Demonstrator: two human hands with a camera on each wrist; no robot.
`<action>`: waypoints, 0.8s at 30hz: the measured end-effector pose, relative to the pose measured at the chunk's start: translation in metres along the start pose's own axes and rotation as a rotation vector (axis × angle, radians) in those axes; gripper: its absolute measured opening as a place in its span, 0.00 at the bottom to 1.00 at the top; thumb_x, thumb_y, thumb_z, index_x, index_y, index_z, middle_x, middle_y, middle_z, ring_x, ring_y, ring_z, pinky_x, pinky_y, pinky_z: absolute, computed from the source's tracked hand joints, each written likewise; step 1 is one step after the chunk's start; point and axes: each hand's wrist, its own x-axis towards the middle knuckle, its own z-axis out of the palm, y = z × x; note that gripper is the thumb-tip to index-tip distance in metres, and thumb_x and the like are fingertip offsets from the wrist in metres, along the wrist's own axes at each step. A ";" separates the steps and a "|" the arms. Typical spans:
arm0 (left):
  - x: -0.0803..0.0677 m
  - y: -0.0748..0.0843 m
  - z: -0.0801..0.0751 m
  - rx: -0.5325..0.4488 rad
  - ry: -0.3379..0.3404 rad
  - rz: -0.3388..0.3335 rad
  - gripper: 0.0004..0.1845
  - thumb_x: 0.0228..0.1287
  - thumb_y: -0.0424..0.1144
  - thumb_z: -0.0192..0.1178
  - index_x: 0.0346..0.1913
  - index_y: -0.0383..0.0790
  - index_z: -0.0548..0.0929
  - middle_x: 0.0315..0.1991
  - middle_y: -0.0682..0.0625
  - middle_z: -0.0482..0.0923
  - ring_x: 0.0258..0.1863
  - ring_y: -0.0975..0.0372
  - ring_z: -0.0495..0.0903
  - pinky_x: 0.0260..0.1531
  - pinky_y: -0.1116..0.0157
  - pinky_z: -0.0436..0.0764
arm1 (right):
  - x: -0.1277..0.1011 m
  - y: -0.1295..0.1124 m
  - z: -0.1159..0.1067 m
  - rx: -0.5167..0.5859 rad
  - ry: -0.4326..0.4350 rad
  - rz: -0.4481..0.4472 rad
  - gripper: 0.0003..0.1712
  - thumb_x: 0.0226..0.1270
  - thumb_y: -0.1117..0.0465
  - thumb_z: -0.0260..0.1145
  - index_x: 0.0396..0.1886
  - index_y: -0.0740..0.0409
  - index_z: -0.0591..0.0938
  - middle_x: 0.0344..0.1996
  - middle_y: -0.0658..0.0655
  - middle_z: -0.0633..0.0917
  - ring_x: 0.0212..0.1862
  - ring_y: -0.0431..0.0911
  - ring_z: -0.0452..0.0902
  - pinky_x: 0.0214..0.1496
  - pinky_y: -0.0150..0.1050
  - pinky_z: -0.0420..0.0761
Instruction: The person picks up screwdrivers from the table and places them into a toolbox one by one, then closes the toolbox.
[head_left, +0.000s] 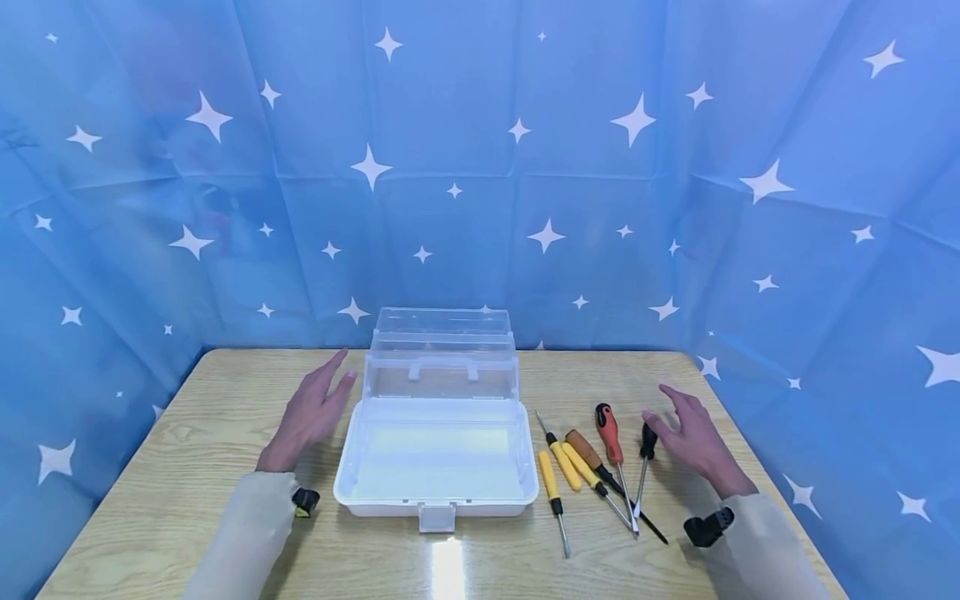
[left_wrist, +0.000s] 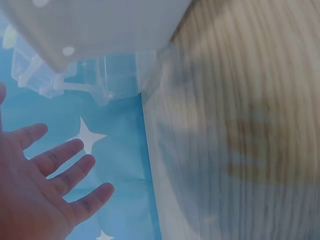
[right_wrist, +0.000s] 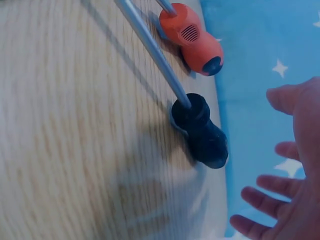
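Both hands are hovering spread and empty, left hand (head_left: 311,412) flanking the open toolbox (head_left: 438,450), right hand (head_left: 693,437) nearing the black-handled screwdriver (head_left: 647,454).

A light wooden table (head_left: 187,467) with a visible grain carried everything. Near its middle stood a clear plastic box (head_left: 437,454), its lid raised toward the far edge and its white latch facing the near edge. Just to the right of the box lay a row of screwdrivers, close together on the wood: two with yellow handles (head_left: 548,477) (head_left: 562,463), one with a brown handle (head_left: 587,450), one with a red-and-black handle (head_left: 608,433) and one with a small black handle (head_left: 648,440). Their handles pointed toward the far side and their shafts ran toward the near edge, some crossing one another near the tips.
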 end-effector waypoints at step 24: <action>0.016 0.020 0.009 -0.147 -0.083 0.023 0.41 0.74 0.66 0.40 0.81 0.52 0.43 0.76 0.38 0.56 0.74 0.43 0.58 0.67 0.37 0.62 | -0.009 0.017 -0.003 0.101 -0.056 0.123 0.41 0.79 0.44 0.50 0.75 0.71 0.55 0.65 0.82 0.62 0.56 0.72 0.72 0.49 0.63 0.78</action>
